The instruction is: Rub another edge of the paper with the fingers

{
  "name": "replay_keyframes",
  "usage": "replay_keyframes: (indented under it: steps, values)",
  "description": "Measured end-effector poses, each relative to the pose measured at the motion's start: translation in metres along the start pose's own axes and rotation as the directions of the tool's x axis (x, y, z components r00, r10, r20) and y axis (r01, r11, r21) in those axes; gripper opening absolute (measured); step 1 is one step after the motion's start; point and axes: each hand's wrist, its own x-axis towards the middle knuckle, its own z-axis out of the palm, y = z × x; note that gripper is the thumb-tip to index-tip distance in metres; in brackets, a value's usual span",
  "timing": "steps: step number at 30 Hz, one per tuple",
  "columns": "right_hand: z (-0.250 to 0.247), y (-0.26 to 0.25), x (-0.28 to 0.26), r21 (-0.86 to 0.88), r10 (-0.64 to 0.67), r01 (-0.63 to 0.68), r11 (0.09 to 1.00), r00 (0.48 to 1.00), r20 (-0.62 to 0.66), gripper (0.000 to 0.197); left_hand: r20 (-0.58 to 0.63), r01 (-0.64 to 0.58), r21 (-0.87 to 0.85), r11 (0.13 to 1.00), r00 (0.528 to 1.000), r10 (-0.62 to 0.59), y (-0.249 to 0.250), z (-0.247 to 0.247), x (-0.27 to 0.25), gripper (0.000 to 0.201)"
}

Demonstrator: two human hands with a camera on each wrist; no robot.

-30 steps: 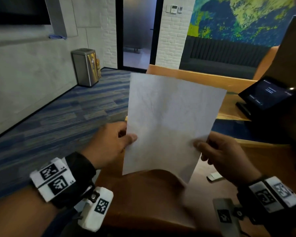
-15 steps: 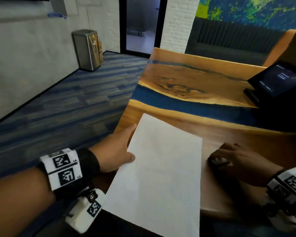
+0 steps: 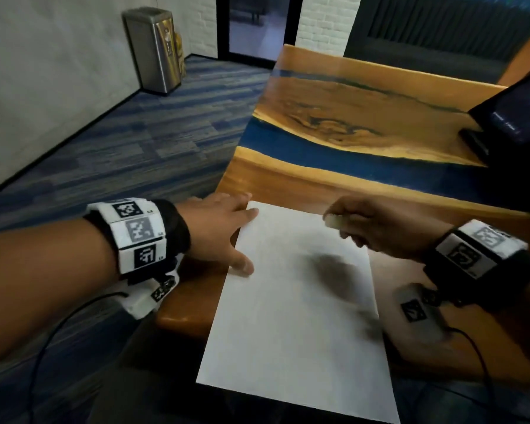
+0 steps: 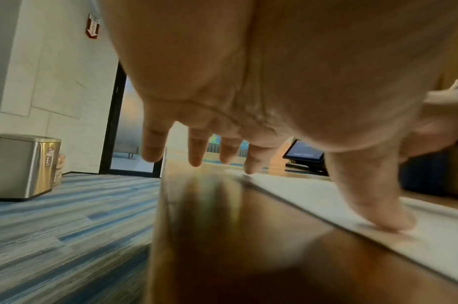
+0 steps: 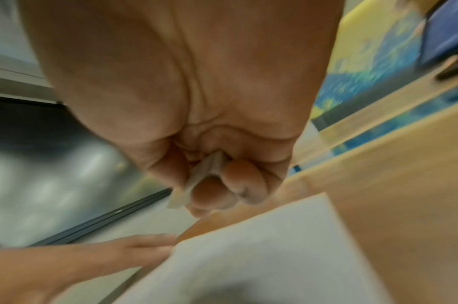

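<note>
Sheet: a white sheet (image 3: 291,301) lies flat on the table (image 3: 334,123), filling the lower middle of the head view; its near edge hangs past the table's front edge, and a dark shadow falls on its middle.
Left hand: the left hand (image 3: 218,228) lies spread at the sheet's upper left corner, fingers straight and apart. The thumb (image 4: 373,197) presses down on the sheet's left edge, plain in the left wrist view; the forefinger touches the far corner, the other fingers rest over bare wood just beside it.
Right hand: the right hand (image 3: 380,228) hangs above the sheet's upper right part, its fingers curled and clamped on a small pale eraser (image 3: 331,221). In the right wrist view the eraser (image 5: 196,181) shows as a flat block pinched between thumb and fingertips, one end poking out. Whether it touches the sheet I cannot tell; the view is blurred.
Table: wood with a blue band across the middle of the frame, running to the upper right.
Screen: a dark tilted screen (image 3: 514,114) stands at the right edge of the frame, on the table, well apart from the sheet.
Bin: a steel bin (image 3: 152,50) stands on the carpet in the upper left, against the wall.
Wrists: both carry bands with black-and-white markers.
</note>
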Motion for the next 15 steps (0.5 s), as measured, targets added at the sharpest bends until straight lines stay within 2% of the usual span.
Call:
replay_keyframes:
  steps: [4, 8, 12, 15]
  values:
    - [0.023, -0.027, 0.033, -0.201, -0.047, 0.065, 0.977, 0.994, 0.094, 0.012, 0.035, -0.092, 0.084, 0.992, 0.995, 0.089, 0.001, 0.008, 0.009, 0.122]
    - [0.036, -0.039, 0.052, -0.196, -0.001, 0.035, 0.980, 0.985, 0.170, 0.007, 0.033, -0.138, 0.096, 0.986, 0.990, 0.135, 0.003, 0.012, 0.008, 0.125]
    - [0.041, -0.045, 0.058, -0.238, 0.007, 0.025, 0.971, 0.991, 0.133, 0.008, 0.042, -0.137, 0.084, 0.987, 0.990, 0.134, -0.001, 0.014, 0.010, 0.128]
    - [0.052, -0.056, 0.050, -0.223, -0.041, 0.098, 0.970, 0.968, 0.249, 0.009, 0.057, -0.137, 0.093, 0.986, 0.990, 0.133, -0.001, 0.014, 0.012, 0.129]
